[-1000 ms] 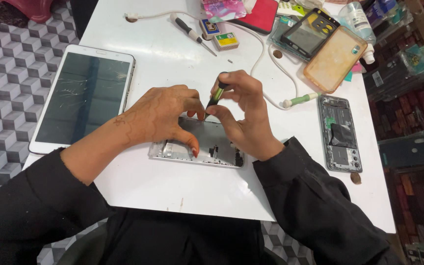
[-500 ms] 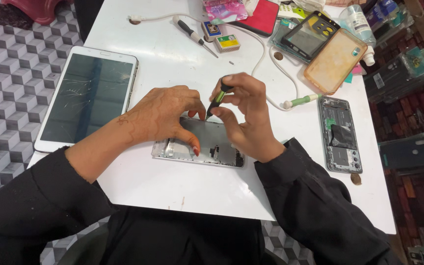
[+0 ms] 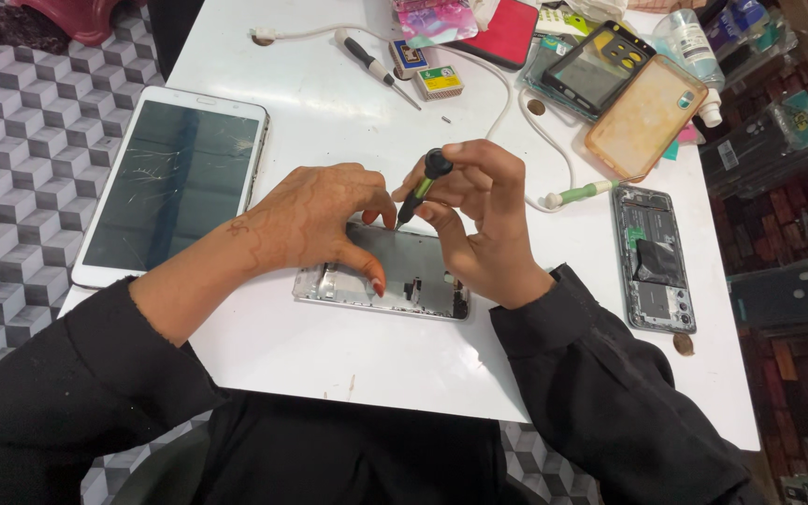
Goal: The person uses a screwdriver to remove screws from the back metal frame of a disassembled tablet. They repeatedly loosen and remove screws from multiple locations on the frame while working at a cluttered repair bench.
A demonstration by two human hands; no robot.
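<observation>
- While we look down at the white surface (image 3: 329,355), our opened phone (image 3: 402,281) lies flat at its middle, insides up; that's our landmark.
- Our left hand (image 3: 315,220) rests on the phone's left half, fingers curled down, fingertips pressing the frame; no pinch on anything.
- Our right hand (image 3: 483,215) is over the phone's right half, thumb + forefinger pinched on a small screwdriver (image 3: 420,190) w/ black cap and green grip.
- Screwdriver is tilted, tip down onto the phone's upper edge, just beside the left fingertips.
- Left of the phone: white tablet (image 3: 175,182) w/ cracked dark screen, well apart, partly over the surface edge.
- Right of the phone: second opened phone (image 3: 655,257), upright lengthwise, insides showing.
- Between the two phones, a bit beyond: white cable (image 3: 516,112) ending in a green-tipped plug.
- Beyond the phone, far side: another screwdriver (image 3: 374,65), two small boxes (image 3: 427,73), orange clear case (image 3: 645,117), dark phone (image 3: 596,65), red case (image 3: 507,33).
- Both our sleeves are black.
</observation>
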